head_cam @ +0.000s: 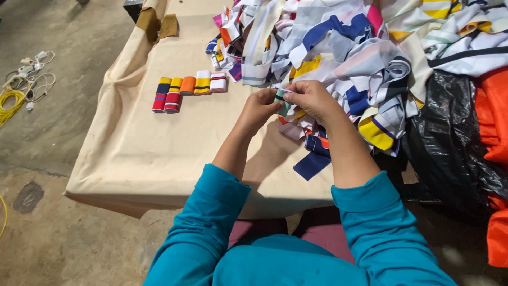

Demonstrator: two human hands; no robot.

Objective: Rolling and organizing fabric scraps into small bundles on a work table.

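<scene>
A cloth-covered tabletop (159, 153) is seen over a concrete floor (47, 132). A row of rolled striped bands (188, 90) is lined up on it, well left of a black plastic bag (450, 137). Orange fabric (495, 122) is bunched just right of the bag, and yellow cable (13, 100) is coiled on the floor far to the left.

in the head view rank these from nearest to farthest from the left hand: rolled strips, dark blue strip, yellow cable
1. dark blue strip, just below right of the left hand, at the table edge
2. rolled strips, row to its left on the cloth
3. yellow cable, far left on the floor
</scene>
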